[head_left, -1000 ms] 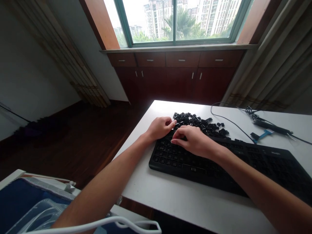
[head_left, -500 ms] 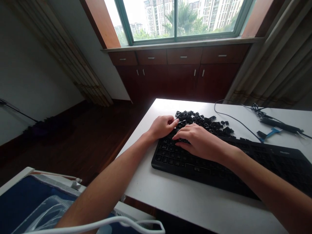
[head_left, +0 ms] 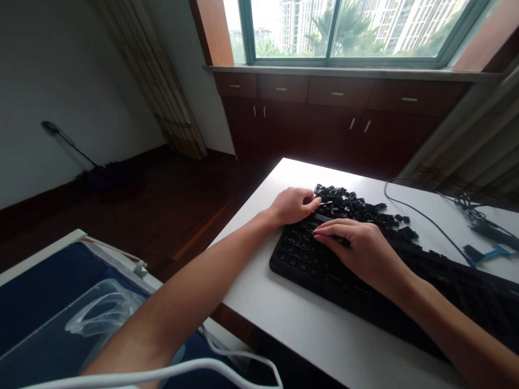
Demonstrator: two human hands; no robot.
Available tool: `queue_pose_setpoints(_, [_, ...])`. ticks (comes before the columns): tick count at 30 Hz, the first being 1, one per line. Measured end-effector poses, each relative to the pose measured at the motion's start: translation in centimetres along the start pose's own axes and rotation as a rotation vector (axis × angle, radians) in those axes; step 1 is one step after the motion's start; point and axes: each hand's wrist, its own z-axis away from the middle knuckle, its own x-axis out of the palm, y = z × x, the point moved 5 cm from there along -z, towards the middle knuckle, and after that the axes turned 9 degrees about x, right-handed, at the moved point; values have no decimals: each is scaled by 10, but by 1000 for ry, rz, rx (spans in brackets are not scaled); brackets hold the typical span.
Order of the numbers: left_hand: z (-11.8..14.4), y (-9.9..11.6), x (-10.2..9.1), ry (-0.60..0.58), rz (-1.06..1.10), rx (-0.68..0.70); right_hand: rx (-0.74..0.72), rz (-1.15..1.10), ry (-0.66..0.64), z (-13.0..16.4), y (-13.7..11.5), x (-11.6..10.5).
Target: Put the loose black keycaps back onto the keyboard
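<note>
A black keyboard (head_left: pixel 320 283) lies slanted across the table, with bare square key sockets showing at its left end. Behind it spreads a heap of loose black keycaps (head_left: pixel 357 208). My left hand (head_left: pixel 294 205) rests at the keyboard's far left corner, beside the heap, fingers curled in and thumb towards the keycaps. Whatever it holds is hidden. Over the left part of the keyboard, my right hand (head_left: pixel 360 246) has thumb and fingertips pinched together just above the sockets. Anything between those tips is too small to make out.
On the white table (head_left: pixel 259 227), a blue brush (head_left: pixel 492 253) and a dark cable (head_left: pixel 421 210) lie at the right. A white tube (head_left: pixel 182 370) and a blue zippered cover (head_left: pixel 36 292) are at the lower left. Wooden cabinets (head_left: pixel 312 129) stand below the window.
The view has swung left, so the table sits further right. My right fingertips have drawn together into a pinch and moved slightly nearer me over the keys. The left hand stays at the corner.
</note>
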Motion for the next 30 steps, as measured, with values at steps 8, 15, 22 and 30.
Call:
queue_pose_setpoints(8, [1, -2, 1, 36, 18, 11, -45, 138, 105, 13, -9, 5])
queue_pose_setpoints(15, [0, -2, 2, 26, 9, 14, -232, 319, 143, 23, -21, 10])
queue_pose_setpoints(22, [1, 0, 1, 23, -2, 14, -311, 352, 215, 27, -26, 14])
queue_pose_setpoints(30, [1, 0, 1, 14, -12, 12, -270, 310, 178, 25, -22, 14])
